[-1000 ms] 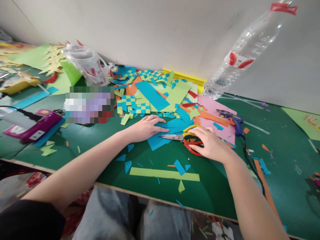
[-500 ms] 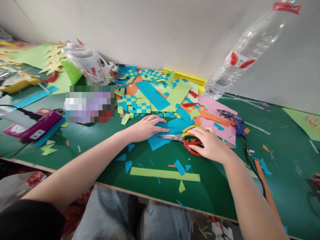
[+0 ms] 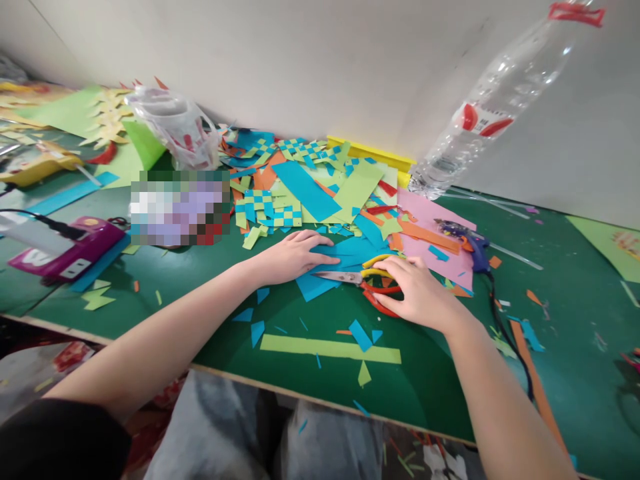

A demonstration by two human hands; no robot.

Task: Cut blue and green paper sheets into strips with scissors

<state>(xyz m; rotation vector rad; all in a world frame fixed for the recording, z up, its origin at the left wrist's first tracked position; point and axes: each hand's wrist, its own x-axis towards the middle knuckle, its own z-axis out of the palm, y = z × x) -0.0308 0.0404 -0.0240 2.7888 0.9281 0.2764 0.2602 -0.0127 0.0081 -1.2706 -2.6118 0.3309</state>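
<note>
My left hand [image 3: 297,255] lies flat with its fingers outstretched, pressing on blue paper [image 3: 317,287] on the green table. In my right hand [image 3: 423,290] is a pair of scissors [image 3: 369,279] with one yellow handle loop and one red one. Their blades look closed and point left, lying over the blue paper just beside the left fingertips. More blue paper sheets [image 3: 355,250] are stacked behind the blades. Part of the paper under my left hand is hidden.
Woven blue-and-green paper squares [image 3: 270,210] and strips pile up behind my hands. A plastic bottle [image 3: 493,113] stands at the back right, near a blue glue gun [image 3: 477,253]. A purple power strip [image 3: 70,250] sits at left. A green strip [image 3: 330,349] lies in front.
The scissors have slid slightly left, their tips closer to the left fingers, with my right hand moving along. My left hand stays in place on the paper.
</note>
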